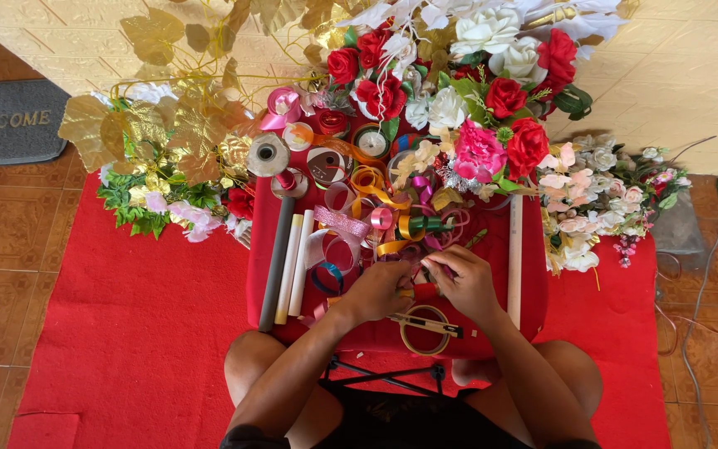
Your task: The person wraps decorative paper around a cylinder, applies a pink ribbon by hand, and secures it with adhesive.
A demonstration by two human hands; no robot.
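left hand (378, 291) – curled on ribbon pile (376, 224) | right hand (463, 283) – pinching small red piece (425, 291) | red tray (533, 308)

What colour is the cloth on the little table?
Red, seen best in the head view, where the cloth covers the table under both hands.

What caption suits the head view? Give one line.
Both hands, left hand and right hand, work ribbon over a red table.
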